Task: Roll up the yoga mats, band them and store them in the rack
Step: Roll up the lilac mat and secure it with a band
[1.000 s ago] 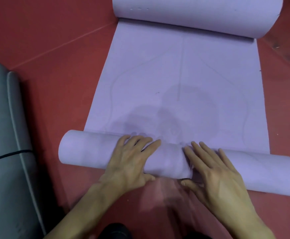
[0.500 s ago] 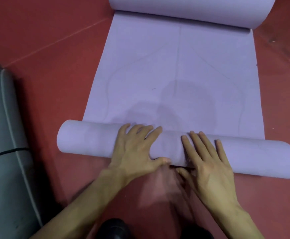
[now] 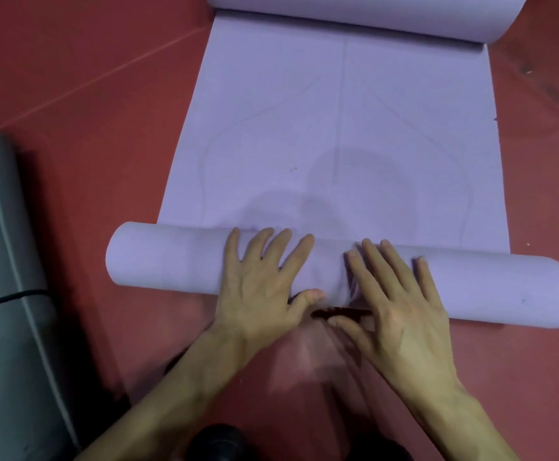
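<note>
A lilac yoga mat (image 3: pixel 344 128) lies flat on the red floor, running away from me. Its near end is wound into a roll (image 3: pixel 171 261) lying across the view. My left hand (image 3: pixel 264 284) presses flat on the roll's middle, fingers straight and spread, thumb tucked under the near side. My right hand (image 3: pixel 394 301) lies flat beside it on the roll, fingers straight, thumb low near the floor. The mat's far end curls up in a second roll (image 3: pixel 371 11) at the top edge.
A grey rolled mat (image 3: pixel 8 294) with a thin black band (image 3: pixel 8 298) round it lies at the left edge. Red floor (image 3: pixel 82 104) surrounds the lilac mat on both sides. A dark shoe tip (image 3: pixel 218 440) shows at the bottom.
Both hands have pushed the near roll forward along the mat, and the roll has grown a little thicker. The flat stretch between the two rolls has shortened.
</note>
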The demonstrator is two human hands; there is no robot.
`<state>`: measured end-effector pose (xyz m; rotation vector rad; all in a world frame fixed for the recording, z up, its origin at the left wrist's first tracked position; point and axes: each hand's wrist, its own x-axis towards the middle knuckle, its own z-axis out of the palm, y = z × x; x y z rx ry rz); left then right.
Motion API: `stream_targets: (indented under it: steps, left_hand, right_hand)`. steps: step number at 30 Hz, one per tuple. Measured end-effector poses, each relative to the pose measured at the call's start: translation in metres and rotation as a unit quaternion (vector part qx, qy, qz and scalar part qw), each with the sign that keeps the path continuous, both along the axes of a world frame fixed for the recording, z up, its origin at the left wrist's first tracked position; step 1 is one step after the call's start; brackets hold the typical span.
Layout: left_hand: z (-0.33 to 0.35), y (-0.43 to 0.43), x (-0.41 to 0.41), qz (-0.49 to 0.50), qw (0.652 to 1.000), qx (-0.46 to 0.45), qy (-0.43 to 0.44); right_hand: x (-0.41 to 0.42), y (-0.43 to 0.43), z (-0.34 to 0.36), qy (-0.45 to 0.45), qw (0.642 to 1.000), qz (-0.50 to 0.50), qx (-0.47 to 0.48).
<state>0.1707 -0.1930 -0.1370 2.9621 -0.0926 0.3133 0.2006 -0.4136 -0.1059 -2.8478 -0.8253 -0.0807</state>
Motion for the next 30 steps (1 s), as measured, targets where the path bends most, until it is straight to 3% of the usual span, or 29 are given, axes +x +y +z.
stream_targets:
  steps: [4, 8, 13, 17, 20, 26, 30]
  left_hand:
    - [0.004, 0.002, 0.02, 0.023, 0.999, -0.039, 0.01]
    - [-0.006, 0.0, 0.006, 0.013, 0.998, -0.038, -0.047]
    - [-0.006, 0.01, 0.012, -0.001, 0.999, -0.042, -0.028]
    - [0.003, 0.015, 0.031, 0.002, 0.997, -0.072, -0.002]
    - [0.008, 0.018, 0.037, -0.002, 0.997, -0.082, 0.01]
    - [0.015, -0.004, 0.006, -0.028, 0.996, -0.08, 0.024]
    - [0.007, -0.009, -0.013, -0.038, 0.995, -0.095, 0.006]
  right_hand:
    - [0.019, 0.004, 0.0, -0.006, 1.0, -0.005, -0.002]
    - [0.025, 0.005, 0.003, 0.003, 1.0, -0.004, -0.002]
    - [0.029, 0.007, 0.006, 0.009, 1.0, 0.013, -0.01]
    - [0.047, 0.012, 0.008, 0.036, 0.996, 0.031, -0.074]
    - [0.053, 0.016, 0.013, 0.033, 0.998, 0.026, -0.054]
    - [0.017, -0.011, 0.02, 0.055, 0.998, 0.023, -0.013]
    - [-0.005, -0.021, 0.012, 0.078, 0.996, 0.019, -0.039]
